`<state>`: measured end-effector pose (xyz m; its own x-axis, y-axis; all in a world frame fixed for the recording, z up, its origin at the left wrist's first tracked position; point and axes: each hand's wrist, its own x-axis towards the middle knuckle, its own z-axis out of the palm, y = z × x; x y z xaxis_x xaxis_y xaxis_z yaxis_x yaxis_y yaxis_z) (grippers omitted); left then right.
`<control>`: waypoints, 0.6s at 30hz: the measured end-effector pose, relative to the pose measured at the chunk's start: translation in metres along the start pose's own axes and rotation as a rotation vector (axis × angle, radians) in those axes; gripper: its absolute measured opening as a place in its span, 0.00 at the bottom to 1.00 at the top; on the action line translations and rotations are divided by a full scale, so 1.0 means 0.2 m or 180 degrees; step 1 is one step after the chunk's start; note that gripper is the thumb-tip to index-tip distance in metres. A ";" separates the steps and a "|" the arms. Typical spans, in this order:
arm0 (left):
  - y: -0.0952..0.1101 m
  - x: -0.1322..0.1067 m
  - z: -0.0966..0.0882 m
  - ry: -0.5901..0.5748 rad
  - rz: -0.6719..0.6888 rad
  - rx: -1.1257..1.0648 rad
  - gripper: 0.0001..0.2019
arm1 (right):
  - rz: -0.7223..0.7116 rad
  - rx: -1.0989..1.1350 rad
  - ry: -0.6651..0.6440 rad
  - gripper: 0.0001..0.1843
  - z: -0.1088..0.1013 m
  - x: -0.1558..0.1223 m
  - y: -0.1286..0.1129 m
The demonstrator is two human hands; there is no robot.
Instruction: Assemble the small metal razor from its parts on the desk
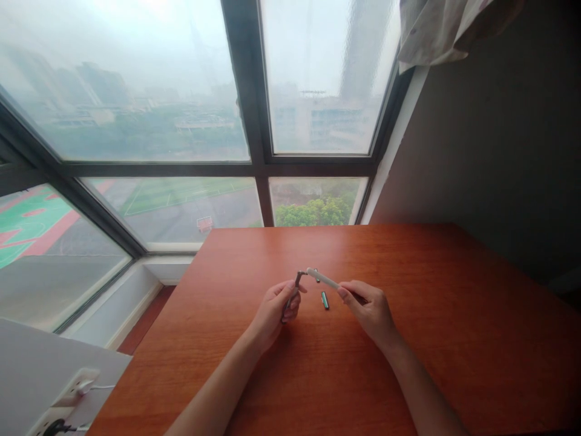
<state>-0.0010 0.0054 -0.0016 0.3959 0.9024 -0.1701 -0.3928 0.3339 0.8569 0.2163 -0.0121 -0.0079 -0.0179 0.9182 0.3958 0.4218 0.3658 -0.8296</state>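
Observation:
My left hand [278, 310] is closed around a thin dark metal tool [296, 286] whose bent tip points up and right. My right hand [370, 307] pinches a slim white stick-shaped piece [323, 278] by its near end. The far end of the white piece meets the tip of the dark tool above the table. A small dark greenish part [325, 300] lies on the orange-brown wooden table [454, 315] between my two hands, untouched.
A large window with dark frames [254, 163] runs along the table's far edge. A grey wall [499, 151] stands at the right. A white surface with a power strip and cable [68, 396] sits at lower left. Cloth [436, 30] hangs at the top right.

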 end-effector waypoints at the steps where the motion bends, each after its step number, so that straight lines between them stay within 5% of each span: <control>1: 0.00 0.00 0.00 -0.0033 -0.0058 0.0018 0.16 | -0.0016 -0.0004 -0.0015 0.15 0.00 0.00 0.00; 7: 0.00 -0.01 0.02 -0.0319 -0.0359 0.0181 0.18 | -0.0101 -0.0122 -0.0102 0.15 0.01 0.00 0.00; 18: 0.01 -0.01 0.00 -0.0235 -0.0338 -0.0003 0.17 | -0.0143 -0.0312 0.0047 0.15 -0.01 0.01 0.03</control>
<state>-0.0032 0.0052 0.0002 0.4952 0.8395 -0.2236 -0.3464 0.4268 0.8354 0.2202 -0.0091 -0.0116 -0.0258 0.8986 0.4380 0.5075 0.3892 -0.7687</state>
